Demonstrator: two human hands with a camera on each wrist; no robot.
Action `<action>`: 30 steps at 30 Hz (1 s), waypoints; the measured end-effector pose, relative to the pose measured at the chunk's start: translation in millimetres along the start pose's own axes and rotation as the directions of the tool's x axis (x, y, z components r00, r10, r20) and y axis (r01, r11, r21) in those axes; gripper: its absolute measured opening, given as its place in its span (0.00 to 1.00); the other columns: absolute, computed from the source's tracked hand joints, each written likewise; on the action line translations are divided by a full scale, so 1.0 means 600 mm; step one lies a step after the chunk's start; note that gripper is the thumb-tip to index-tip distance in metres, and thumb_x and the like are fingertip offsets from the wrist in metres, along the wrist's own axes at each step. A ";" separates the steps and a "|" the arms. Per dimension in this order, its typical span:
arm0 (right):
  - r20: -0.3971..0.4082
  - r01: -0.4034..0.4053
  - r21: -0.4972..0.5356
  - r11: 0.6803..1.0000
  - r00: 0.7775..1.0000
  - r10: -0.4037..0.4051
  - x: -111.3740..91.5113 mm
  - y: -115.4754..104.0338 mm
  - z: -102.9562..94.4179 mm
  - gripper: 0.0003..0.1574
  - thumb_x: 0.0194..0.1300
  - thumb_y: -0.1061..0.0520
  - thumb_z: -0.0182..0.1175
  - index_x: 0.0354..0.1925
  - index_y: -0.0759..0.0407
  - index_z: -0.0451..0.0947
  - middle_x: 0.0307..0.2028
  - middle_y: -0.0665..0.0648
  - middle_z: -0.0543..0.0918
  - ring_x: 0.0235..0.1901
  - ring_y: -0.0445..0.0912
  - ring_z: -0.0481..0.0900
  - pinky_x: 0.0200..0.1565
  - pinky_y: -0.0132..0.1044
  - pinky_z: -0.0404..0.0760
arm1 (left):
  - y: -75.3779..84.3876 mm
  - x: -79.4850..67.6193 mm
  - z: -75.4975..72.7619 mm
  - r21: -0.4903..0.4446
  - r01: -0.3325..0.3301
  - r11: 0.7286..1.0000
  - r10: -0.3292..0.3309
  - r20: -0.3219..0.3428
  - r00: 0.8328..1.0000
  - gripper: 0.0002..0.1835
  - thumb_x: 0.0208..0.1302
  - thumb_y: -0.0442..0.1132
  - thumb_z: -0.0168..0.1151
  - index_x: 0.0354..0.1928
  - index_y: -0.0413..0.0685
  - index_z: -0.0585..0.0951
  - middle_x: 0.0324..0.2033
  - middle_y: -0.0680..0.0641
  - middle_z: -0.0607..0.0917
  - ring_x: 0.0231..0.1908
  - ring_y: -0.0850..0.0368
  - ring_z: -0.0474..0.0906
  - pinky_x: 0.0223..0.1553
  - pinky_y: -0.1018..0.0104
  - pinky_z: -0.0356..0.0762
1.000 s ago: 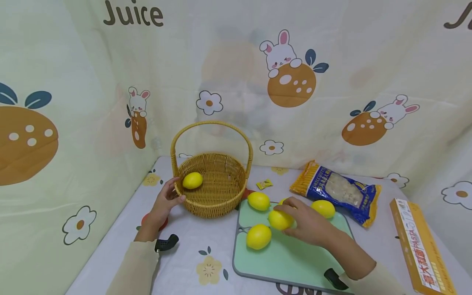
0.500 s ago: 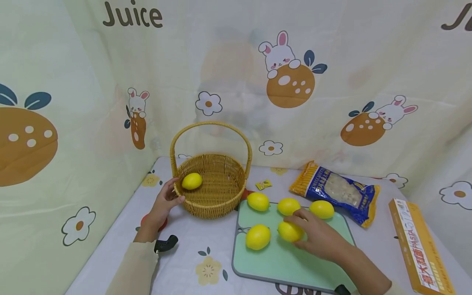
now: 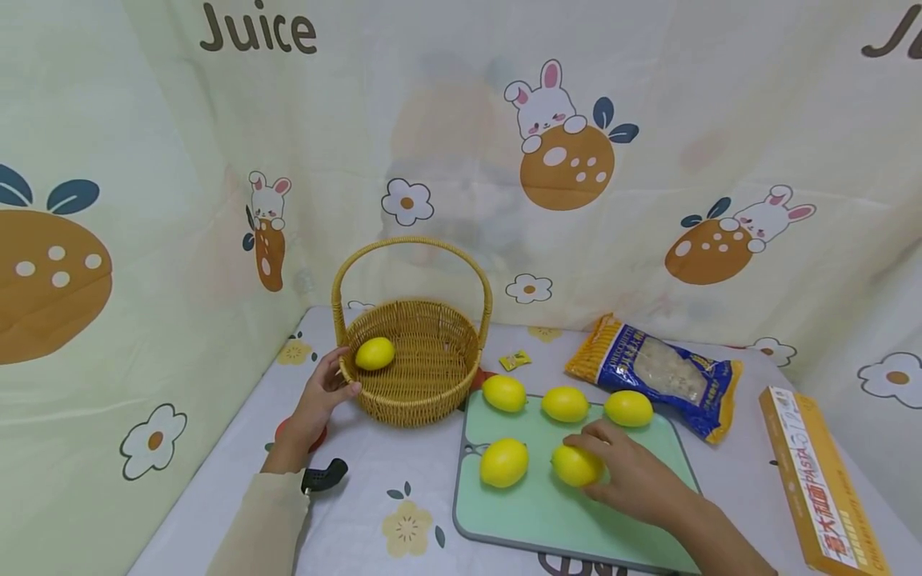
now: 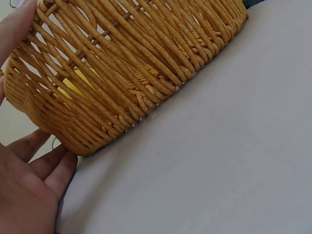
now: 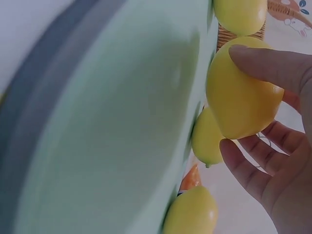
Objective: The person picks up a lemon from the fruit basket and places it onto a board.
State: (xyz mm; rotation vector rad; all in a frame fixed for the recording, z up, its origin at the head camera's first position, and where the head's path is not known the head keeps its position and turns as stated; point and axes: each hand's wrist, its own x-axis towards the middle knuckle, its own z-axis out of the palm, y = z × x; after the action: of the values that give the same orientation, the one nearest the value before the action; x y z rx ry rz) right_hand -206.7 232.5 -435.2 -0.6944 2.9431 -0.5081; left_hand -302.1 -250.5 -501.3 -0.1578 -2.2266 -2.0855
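Observation:
At its left side, a wicker basket with an arched handle is held by my left hand, thumb at the rim and fingers against the woven side. One yellow lemon lies inside it on the left. My right hand holds another lemon low over the green cutting board, thumb on one side and fingertips on the other in the right wrist view. To its left is a lemon. Along the board's far edge sit a left lemon, a middle lemon and a right lemon.
A blue and yellow pasta bag lies behind the board. Right of it is an orange pasta box. A small yellow packet lies between basket and bag. Patterned curtains stand behind and at both sides of the table.
My right hand has moved toward me and slightly right with its lemon, uncovering the middle lemon at the board's far edge. My left hand and the basket stay in place.

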 end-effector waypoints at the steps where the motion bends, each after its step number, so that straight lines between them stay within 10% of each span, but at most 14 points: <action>1: 0.002 -0.006 0.004 1.000 1.000 0.006 -0.001 0.000 0.001 0.38 0.49 0.51 0.76 0.59 0.43 0.77 0.52 0.44 0.71 0.50 0.42 0.71 0.55 0.50 0.75 | 0.000 0.000 0.000 -0.002 -0.001 1.000 0.001 0.000 1.000 0.37 0.66 0.34 0.63 0.73 0.53 0.58 0.70 0.39 0.61 0.69 0.40 0.56 0.68 0.47 0.54; 30: 0.051 0.033 0.026 0.999 0.998 -0.035 0.004 0.004 0.002 0.42 0.45 0.44 0.77 0.60 0.45 0.76 0.51 0.46 0.71 0.46 0.44 0.71 0.52 0.51 0.75 | -0.002 0.000 -0.001 -0.008 -0.007 1.000 0.007 0.003 1.000 0.37 0.65 0.33 0.63 0.73 0.53 0.58 0.70 0.40 0.62 0.69 0.40 0.56 0.68 0.46 0.54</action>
State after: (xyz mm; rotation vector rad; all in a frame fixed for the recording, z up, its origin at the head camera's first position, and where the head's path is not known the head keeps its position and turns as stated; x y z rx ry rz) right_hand -209.4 233.1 -437.3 -0.7446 2.8764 -0.5204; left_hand -302.1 -251.2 -502.5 -0.1693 -2.2156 -2.0925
